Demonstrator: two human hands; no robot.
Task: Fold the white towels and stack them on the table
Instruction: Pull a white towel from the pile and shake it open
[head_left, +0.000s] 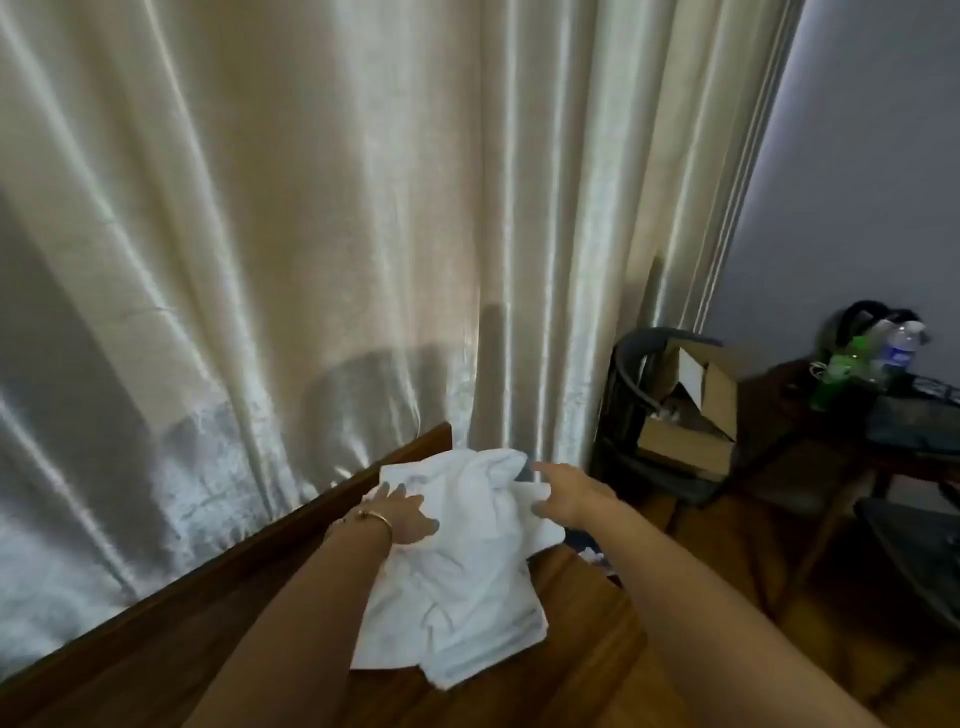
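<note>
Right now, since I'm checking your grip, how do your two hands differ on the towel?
The left hand lies flat on the towel, pressing its left side; the right hand reaches to its far right edge, fingers extended. The left wrist wears a bracelet; the right is bare. Both touch the towel.

White towels (462, 566) rumpled (unfolded) in heap on wooden table (587, 649).

You get no readable text here; the blue label on the water bottle (900, 349) is too blurred to read.
</note>
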